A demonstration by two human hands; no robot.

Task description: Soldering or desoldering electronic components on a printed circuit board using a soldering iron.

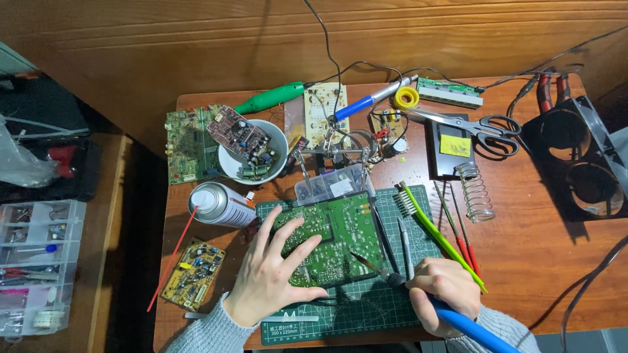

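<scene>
Circuit board (337, 238), green, lies flat on the cutting mat (392, 310) at the near side of the counter (536, 261). Left hand (268, 278) rests open on the board's left part, fingers spread. Right hand (445, 291) grips a blue-handled soldering iron (418, 294), tip at the board's near right edge.

Scissors (481, 125), spray can (220, 204), white bowl (230, 172) of circuit scraps, coiled spring (475, 191), green brush (439, 236).

The circuit board (330, 238) is green, on a dark green cutting mat (366, 307) gridded in pale lines. The soldering iron (451, 317) has a blue handle. The brush (437, 233) is lime green; the solder spool (406, 98) is yellow.
</scene>
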